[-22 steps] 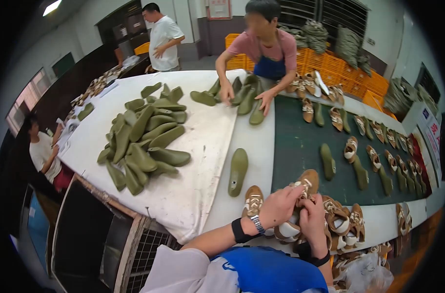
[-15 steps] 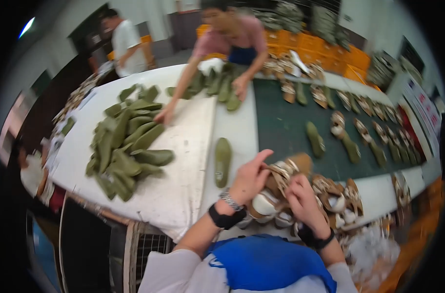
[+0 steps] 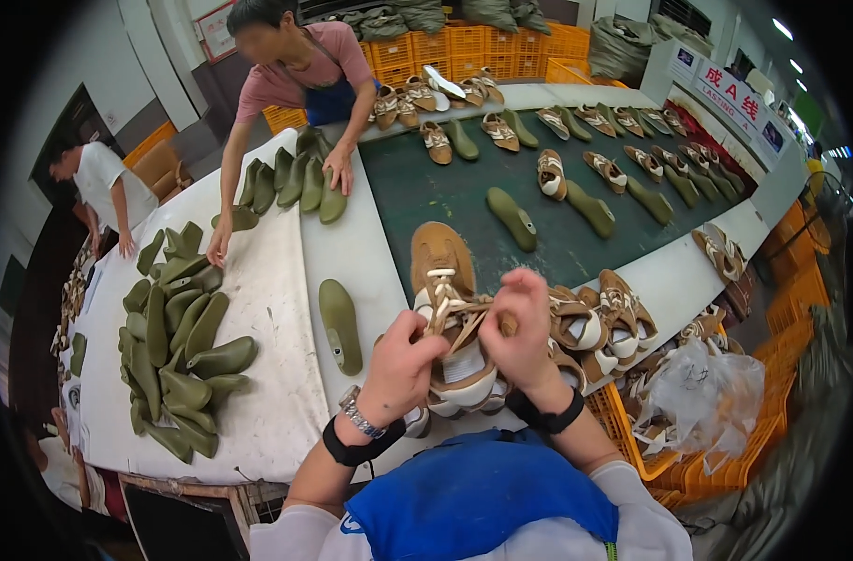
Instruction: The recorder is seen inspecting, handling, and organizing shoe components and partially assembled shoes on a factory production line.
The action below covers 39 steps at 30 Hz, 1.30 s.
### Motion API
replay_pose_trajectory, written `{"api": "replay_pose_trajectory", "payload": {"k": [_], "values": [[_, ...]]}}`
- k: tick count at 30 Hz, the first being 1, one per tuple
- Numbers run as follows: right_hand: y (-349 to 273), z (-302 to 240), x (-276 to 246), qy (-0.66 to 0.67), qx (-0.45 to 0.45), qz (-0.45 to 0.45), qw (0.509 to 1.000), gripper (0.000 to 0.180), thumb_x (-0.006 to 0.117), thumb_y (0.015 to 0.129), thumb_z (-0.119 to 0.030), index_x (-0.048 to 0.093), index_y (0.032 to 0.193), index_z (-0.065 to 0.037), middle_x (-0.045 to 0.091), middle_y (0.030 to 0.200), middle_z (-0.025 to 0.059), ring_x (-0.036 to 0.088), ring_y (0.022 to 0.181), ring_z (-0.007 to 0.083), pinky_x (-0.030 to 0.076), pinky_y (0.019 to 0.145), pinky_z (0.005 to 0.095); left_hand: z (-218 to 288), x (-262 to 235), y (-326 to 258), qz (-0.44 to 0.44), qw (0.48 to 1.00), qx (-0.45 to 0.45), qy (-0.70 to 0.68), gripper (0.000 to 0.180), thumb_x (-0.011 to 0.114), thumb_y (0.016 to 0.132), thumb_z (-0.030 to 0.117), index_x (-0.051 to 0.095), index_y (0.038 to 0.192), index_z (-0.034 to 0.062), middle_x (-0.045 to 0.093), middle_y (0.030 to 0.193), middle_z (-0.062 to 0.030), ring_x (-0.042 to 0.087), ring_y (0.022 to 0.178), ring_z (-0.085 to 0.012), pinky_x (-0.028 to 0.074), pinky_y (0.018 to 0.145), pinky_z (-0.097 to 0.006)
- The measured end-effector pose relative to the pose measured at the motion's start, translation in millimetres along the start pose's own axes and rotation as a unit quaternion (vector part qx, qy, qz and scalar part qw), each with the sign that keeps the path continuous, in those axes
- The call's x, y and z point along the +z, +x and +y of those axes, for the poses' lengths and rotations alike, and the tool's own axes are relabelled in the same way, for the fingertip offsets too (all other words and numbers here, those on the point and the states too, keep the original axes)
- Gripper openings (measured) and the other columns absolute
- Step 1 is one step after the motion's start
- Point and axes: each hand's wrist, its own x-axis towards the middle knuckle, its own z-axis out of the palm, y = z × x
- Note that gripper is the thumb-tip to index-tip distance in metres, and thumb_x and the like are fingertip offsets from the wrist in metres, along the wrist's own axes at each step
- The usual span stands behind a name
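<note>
A brown and white sneaker [image 3: 442, 257] is in front of me, its toe pointing away and its opening toward me. My left hand [image 3: 400, 365] is closed at the left side of the opening, pinching the shoelace [image 3: 456, 309]. At the other side my right hand [image 3: 522, 327] is closed on the lace's other part, which is stretched between the hands. A small tan round end shows between the right fingers; what it is I cannot make out. More brown sneakers [image 3: 616, 313] crowd beside and beneath my hands. One green shoe last [image 3: 339, 327] lies left of my left hand.
Across the table, a co-worker in pink touches a green last pile [image 3: 179, 346] and a row of lasts [image 3: 300, 182]. Sneakers paired with lasts lie on the dark green belt [image 3: 417, 206]. An orange crate [image 3: 632, 439] with plastic bags [image 3: 707, 393] stands at right.
The view has swung right. The sneaker has turned from lying tilted to toe pointing away, and both hands have come onto its lace. The co-worker's hands stay on the lasts.
</note>
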Motion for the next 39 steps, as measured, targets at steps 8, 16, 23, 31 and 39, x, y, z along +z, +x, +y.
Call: {"api": "replay_pose_trajectory", "payload": {"k": [8,16,23,31,39], "values": [[22.9,9.2,-6.6,-0.021,0.066,-0.166,0.984,0.024,0.063,0.069,0.002,0.056,0.091,-0.005,0.048,0.104,0.0131,0.056,0.079,0.0255,0.047,0.066,0.0305,-27.1,0.6,7.0,0.065,0.995,-0.014,-0.079,0.024,0.051,0.078,-0.007,0.059,0.098,0.0041,0.048,0.080,-0.0094,0.050,0.069,-0.0194,0.042,0.061,-0.027],[40.9,-0.2,8.2,-0.025,-0.017,-0.476,0.879,0.031,0.065,0.074,-0.021,0.053,0.101,-0.011,0.055,0.091,0.0098,0.060,0.072,0.0302,0.050,0.061,0.0372,-59.9,8.5,29.8,0.172,0.971,-0.140,-0.087,0.037,0.056,0.077,0.001,0.048,0.113,0.0031,0.053,0.090,-0.0147,0.056,0.079,-0.0281,0.047,0.068,-0.034],[89.8,188.1,47.6,-0.177,0.137,-0.477,0.850,0.031,0.060,0.067,-0.010,0.056,0.098,-0.011,0.060,0.094,0.0142,0.058,0.088,0.0336,0.047,0.075,0.0411,-130.3,-1.5,12.4,0.028,0.992,-0.125,0.011,0.033,0.061,0.078,0.010,0.053,0.109,0.0019,0.057,0.100,-0.0159,0.054,0.094,-0.0328,0.044,0.081,-0.038],[27.4,364.0,107.2,-0.276,0.348,-0.445,0.778,0.035,0.066,0.068,-0.013,0.055,0.102,-0.012,0.058,0.105,0.0149,0.055,0.099,0.0322,0.046,0.082,0.0381,-174.5,-12.3,-73.5,-0.034,0.959,-0.273,0.064,0.025,0.060,0.077,0.007,0.056,0.100,0.0008,0.060,0.093,-0.0164,0.056,0.087,-0.0335,0.045,0.077,-0.039],[47.6,385.6,118.5,-0.235,0.266,-0.369,0.859,0.052,0.063,0.069,-0.006,0.049,0.119,-0.012,0.047,0.119,0.0197,0.051,0.105,0.0362,0.043,0.090,0.0391,-157.8,-11.1,-114.8,-0.018,0.930,-0.348,0.118,0.026,0.061,0.076,0.009,0.057,0.100,0.0017,0.060,0.092,-0.0179,0.056,0.087,-0.0356,0.046,0.077,-0.041]]}}
